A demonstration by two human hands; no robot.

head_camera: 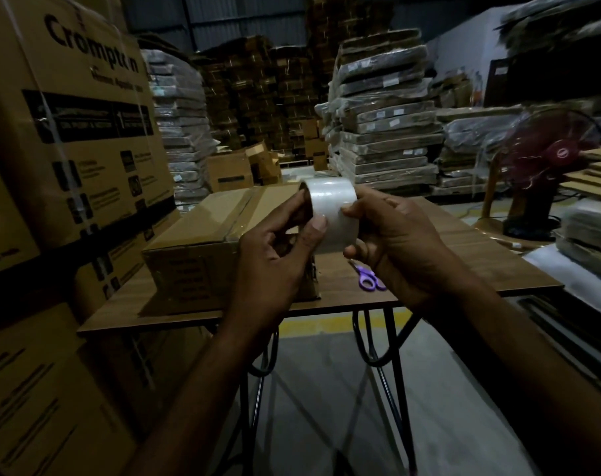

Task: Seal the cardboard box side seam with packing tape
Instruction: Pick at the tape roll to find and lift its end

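A roll of clear packing tape point(331, 209) is held up in front of me, above the table. My left hand point(275, 259) grips its left rim, thumb pressed on the tape surface. My right hand point(398, 245) holds the right side, fingertips on the outer face. Behind and below the roll, a brown cardboard box point(202, 235) lies on the wooden table point(481, 266), its top seam covered with shiny tape. The box's right end is hidden by my hands.
Purple-handled scissors point(369, 278) lie on the table right of the box. Tall stacked printed cartons point(68, 139) stand close on the left. A red fan point(546, 159) stands at the right. Wrapped stacks of flat cardboard point(388, 125) fill the background.
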